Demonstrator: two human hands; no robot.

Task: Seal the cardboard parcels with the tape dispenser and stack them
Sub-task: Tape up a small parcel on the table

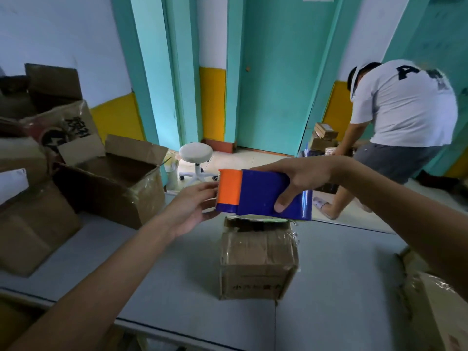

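Observation:
A blue tape dispenser with an orange front plate hangs in the air above the far edge of a small cardboard parcel that stands on the grey table. My right hand grips the dispenser's blue body from the right, thumb across its side. My left hand reaches to the orange end, fingers touching its lower edge at the blade. The parcel's top is wrapped in clear tape, and its far flap looks torn.
A large open cardboard box and further stacked boxes fill the table's left side. Another taped box lies at the right edge. Beyond the table stand a white stool and a bending person in a white shirt.

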